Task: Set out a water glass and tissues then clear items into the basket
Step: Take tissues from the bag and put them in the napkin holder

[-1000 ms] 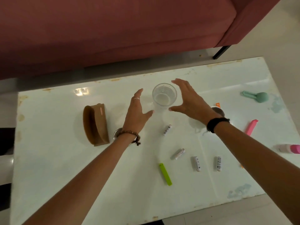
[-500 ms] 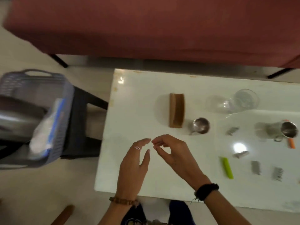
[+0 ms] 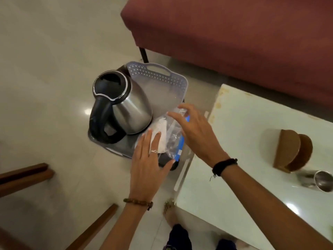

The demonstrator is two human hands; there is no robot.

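A pale lilac perforated basket (image 3: 158, 78) sits on a low black stool left of the white table (image 3: 243, 141). A clear plastic bag of white tissues (image 3: 164, 134) with a blue strip lies in the basket. My left hand (image 3: 147, 163) hovers over the bag's near end, fingers spread, its fingertips at the tissues. My right hand (image 3: 196, 130) reaches over the bag's far side with fingers apart, touching the plastic. Neither hand has closed on it. The water glass is out of view.
A steel electric kettle (image 3: 120, 105) with a black handle stands in the basket's left part. On the table are a brown wooden holder (image 3: 293, 150) and a steel cup (image 3: 322, 181). A red sofa (image 3: 234, 33) is behind; wooden chair legs (image 3: 23, 175) at lower left.
My view has swung left from the table to the basket. Both hands have moved from above the table edge to the tissue bag in the basket.
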